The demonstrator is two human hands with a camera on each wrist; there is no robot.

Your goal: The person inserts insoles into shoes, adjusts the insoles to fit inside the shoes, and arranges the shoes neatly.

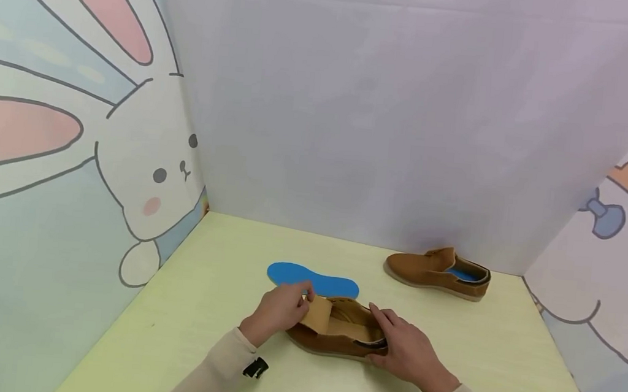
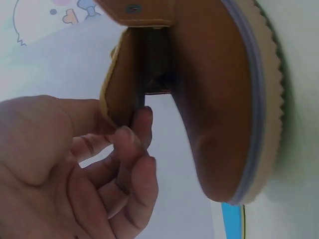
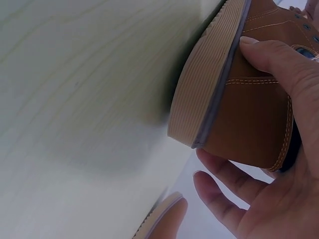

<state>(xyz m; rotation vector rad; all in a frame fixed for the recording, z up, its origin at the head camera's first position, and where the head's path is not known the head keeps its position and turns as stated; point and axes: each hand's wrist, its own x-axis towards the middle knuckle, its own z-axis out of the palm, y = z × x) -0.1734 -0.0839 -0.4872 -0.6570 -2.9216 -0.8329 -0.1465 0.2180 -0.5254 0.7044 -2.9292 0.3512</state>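
Note:
A brown shoe point(image 1: 330, 346) with a tan sole sits on the table, toe to the left, its opening upward. At its front my left hand point(image 1: 282, 307) pinches the tongue point(image 1: 317, 314) between thumb and fingers, folded up and forward. In the left wrist view, the thumb and fingertips meet at the edge of the tongue point(image 2: 119, 82). My right hand point(image 1: 411, 349) grips the heel end. The right wrist view has the thumb on the side of the shoe point(image 3: 249, 114) and the fingers around its back. The shoe's inside shows a tan lining.
Behind the shoe a blue insole point(image 1: 297, 273) lies flat on the pale yellow table point(image 1: 200, 310). A second brown shoe point(image 1: 416, 269) stands at the back right, with a blue insole point(image 1: 463, 274) inside. Walls with cartoon prints rise at left and right, a plain one behind.

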